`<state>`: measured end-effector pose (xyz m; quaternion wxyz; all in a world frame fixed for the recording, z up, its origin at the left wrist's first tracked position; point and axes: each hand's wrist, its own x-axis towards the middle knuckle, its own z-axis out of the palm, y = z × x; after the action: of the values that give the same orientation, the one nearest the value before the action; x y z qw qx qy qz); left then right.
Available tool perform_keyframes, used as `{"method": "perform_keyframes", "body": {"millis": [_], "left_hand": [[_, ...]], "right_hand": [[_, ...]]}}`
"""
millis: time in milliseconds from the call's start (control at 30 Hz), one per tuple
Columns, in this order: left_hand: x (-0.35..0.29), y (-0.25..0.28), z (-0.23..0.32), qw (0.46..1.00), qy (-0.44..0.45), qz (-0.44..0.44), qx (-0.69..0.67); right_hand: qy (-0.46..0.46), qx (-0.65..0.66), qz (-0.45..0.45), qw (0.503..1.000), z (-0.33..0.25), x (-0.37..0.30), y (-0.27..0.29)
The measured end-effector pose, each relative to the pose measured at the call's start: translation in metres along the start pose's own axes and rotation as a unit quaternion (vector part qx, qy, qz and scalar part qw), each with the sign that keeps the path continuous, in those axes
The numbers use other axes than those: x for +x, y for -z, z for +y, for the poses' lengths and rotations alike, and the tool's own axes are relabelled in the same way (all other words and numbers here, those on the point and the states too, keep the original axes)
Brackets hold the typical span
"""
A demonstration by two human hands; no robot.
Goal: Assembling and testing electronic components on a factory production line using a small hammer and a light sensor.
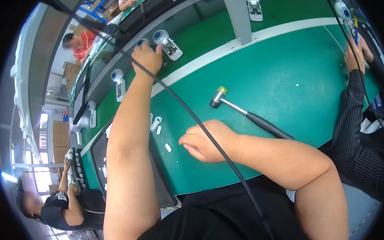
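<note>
My left hand (147, 59) reaches over the white rail onto the green belt. It is closed round a white device (142, 42) whose round, blue-marked head shows just past the fingers; the hand hides the rest. Right beside it lies a similar white device (169, 46) with its body uncovered. My right hand (210, 141) is curled closed above the green table (282, 89); what its fingers hold, if anything, is hidden. Beyond that hand rests a mallet (266, 123) with a yellow and black head. Small white plastic parts (156, 124) lie between my arms.
More white devices (120, 88) stand along the belt (195, 33). A dark tray (156, 173) lies under my left forearm. At the right, a co-worker's hands (356, 54) work on a white device. A grey post (237, 20) rises from the rail. A black cable (188, 109) crosses the view.
</note>
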<state>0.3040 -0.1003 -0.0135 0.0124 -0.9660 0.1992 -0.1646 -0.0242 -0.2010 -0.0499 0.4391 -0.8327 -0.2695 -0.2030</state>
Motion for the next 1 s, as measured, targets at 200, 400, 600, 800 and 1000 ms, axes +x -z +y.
{"method": "perform_keyframes", "body": {"millis": [200, 400, 600, 800, 1000], "left_hand": [[0.004, 0.001, 0.056, 0.985, 0.011, -0.153, -0.078], [-0.094, 0.046, 0.002, 0.970, -0.012, -0.104, -0.218], [-0.310, 0.140, 0.017, 0.946, -0.122, -0.171, -0.246], [-0.341, 0.146, -0.028, 0.945, -0.076, -0.141, -0.285], [-0.325, 0.125, -0.198, 0.965, 0.205, -0.060, -0.153]], "right_hand": [[0.000, -0.015, -0.049, 0.999, 0.001, 0.008, -0.005], [-0.104, 0.043, 0.060, 0.992, -0.003, 0.006, 0.006], [-0.194, 0.098, 0.059, 0.974, 0.004, 0.010, 0.004], [-0.124, -0.087, -0.092, 0.984, -0.014, 0.008, 0.017], [0.050, -0.080, -0.178, 0.979, -0.022, 0.008, 0.010]]}}
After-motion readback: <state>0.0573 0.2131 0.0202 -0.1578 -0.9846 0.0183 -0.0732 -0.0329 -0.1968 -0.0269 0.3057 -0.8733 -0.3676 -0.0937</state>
